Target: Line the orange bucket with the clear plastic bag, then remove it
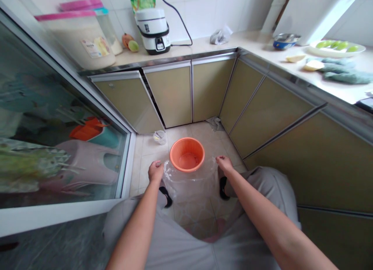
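Stretched between my hands is a clear plastic bag (192, 184), see-through and wide. My left hand (155, 171) pinches its left edge, and my right hand (224, 163) pinches the right edge. Just beyond the bag an orange plastic basin (187, 154) rests on the tiled floor; its inside shows bare orange. The bag's far edge overlaps the near side of the basin in view, and I cannot tell whether they touch.
A small clear tub (159, 137) stands left of the basin. Cabinets (169, 93) enclose the back and right. A glass door (72, 126) is close on the left. A grey cloth (215, 123) lies in the corner. The counter holds a rice cooker (153, 30) and a plate (337, 49).
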`<action>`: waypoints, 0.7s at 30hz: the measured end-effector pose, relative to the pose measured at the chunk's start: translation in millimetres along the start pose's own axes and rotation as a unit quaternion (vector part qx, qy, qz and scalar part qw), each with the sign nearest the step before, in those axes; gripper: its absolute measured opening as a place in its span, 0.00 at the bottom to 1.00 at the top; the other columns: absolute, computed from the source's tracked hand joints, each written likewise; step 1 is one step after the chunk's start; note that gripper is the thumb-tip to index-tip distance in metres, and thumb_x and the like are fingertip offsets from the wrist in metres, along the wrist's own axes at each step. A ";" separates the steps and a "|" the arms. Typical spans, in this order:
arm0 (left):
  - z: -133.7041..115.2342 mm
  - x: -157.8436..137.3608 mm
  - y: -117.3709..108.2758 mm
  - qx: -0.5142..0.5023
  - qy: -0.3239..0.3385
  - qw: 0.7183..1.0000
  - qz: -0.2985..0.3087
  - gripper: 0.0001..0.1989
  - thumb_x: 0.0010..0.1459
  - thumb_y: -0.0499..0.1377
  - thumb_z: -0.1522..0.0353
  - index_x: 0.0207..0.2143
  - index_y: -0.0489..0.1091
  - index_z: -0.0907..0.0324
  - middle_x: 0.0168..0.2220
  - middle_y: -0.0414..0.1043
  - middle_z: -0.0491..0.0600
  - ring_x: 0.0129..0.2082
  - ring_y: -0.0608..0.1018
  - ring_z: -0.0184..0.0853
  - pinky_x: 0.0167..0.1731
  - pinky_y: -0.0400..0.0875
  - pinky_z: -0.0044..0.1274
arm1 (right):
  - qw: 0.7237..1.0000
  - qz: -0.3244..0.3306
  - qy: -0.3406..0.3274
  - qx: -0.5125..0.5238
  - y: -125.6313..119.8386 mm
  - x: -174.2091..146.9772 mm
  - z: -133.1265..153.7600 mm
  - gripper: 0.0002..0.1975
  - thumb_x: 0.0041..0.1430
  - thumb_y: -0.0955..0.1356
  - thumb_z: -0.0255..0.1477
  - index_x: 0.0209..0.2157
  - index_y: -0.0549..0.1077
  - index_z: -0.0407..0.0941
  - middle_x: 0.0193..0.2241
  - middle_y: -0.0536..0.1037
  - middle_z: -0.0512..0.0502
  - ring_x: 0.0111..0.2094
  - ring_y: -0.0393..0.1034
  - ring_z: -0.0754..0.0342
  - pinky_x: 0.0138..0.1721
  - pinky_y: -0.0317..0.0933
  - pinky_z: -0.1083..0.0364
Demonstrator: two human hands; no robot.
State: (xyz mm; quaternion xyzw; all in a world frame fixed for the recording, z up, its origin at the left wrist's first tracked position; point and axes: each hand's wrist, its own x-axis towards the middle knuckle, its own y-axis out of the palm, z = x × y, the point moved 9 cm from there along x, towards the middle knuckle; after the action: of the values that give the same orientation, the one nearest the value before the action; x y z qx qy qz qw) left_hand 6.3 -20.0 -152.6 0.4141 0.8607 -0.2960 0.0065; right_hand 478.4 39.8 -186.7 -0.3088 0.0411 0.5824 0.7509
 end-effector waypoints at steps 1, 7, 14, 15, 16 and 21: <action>-5.9 -3.9 1.0 -0.018 0.009 1.000 0.015 0.15 0.48 0.70 0.68 0.40 0.78 0.59 0.32 0.78 0.49 0.30 0.77 0.36 0.33 0.68 0.24 | 0.999 0.039 0.006 0.012 5.1 -7.2 4.7 0.05 0.57 0.67 0.30 0.33 0.72 0.44 0.24 0.74 0.52 0.19 0.58 0.59 0.22 0.53 0.58; -33.9 -49.2 9.5 -0.102 0.035 0.983 0.150 0.13 0.49 0.70 0.65 0.38 0.79 0.61 0.26 0.75 0.47 0.26 0.75 0.34 0.28 0.65 0.23 | 0.988 0.144 -0.034 -0.053 10.7 -65.1 24.4 0.06 0.60 0.68 0.31 0.32 0.73 0.43 0.21 0.70 0.53 0.20 0.58 0.59 0.24 0.50 0.59; -84.8 -128.0 -6.4 -0.097 0.063 0.953 0.279 0.28 0.51 0.68 0.45 0.22 0.63 0.56 0.19 0.55 0.40 0.21 0.60 0.29 0.25 0.53 0.24 | 0.945 0.310 -0.095 0.033 8.2 -156.4 63.9 0.30 0.62 0.66 0.57 0.22 0.58 0.47 0.18 0.54 0.57 0.21 0.47 0.60 0.23 0.43 0.59; -101.0 -142.6 -14.5 -0.118 0.061 0.942 0.308 0.31 0.53 0.65 0.41 0.21 0.60 0.55 0.19 0.51 0.39 0.21 0.57 0.28 0.24 0.52 0.24 | 0.933 0.340 -0.085 0.087 2.0 -170.3 79.8 0.32 0.63 0.62 0.61 0.23 0.56 0.48 0.18 0.51 0.57 0.20 0.43 0.60 0.22 0.41 0.58; -121.3 -158.4 -24.9 -0.147 0.063 0.926 0.342 0.32 0.55 0.60 0.38 0.21 0.57 0.55 0.19 0.49 0.39 0.20 0.54 0.28 0.24 0.51 0.24 | 0.915 0.369 -0.085 0.140 -7.0 -184.9 101.3 0.34 0.63 0.59 0.64 0.22 0.54 0.48 0.18 0.49 0.58 0.20 0.40 0.60 0.21 0.39 0.58; -257.0 -209.4 -89.6 -0.239 0.149 0.843 0.458 0.37 0.56 0.43 0.30 0.21 0.53 0.53 0.20 0.47 0.41 0.21 0.52 0.31 0.24 0.53 0.27 | 0.828 0.443 -0.230 0.256 -69.7 -245.0 255.1 0.40 0.56 0.50 0.73 0.21 0.52 0.49 0.18 0.50 0.55 0.20 0.42 0.58 0.21 0.40 0.56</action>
State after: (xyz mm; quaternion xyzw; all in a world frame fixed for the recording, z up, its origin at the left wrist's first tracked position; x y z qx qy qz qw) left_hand 139.8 -79.3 158.1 0.7860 0.6076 0.0206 0.1122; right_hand 387.2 -46.8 151.1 0.0888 0.1472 0.8752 0.4522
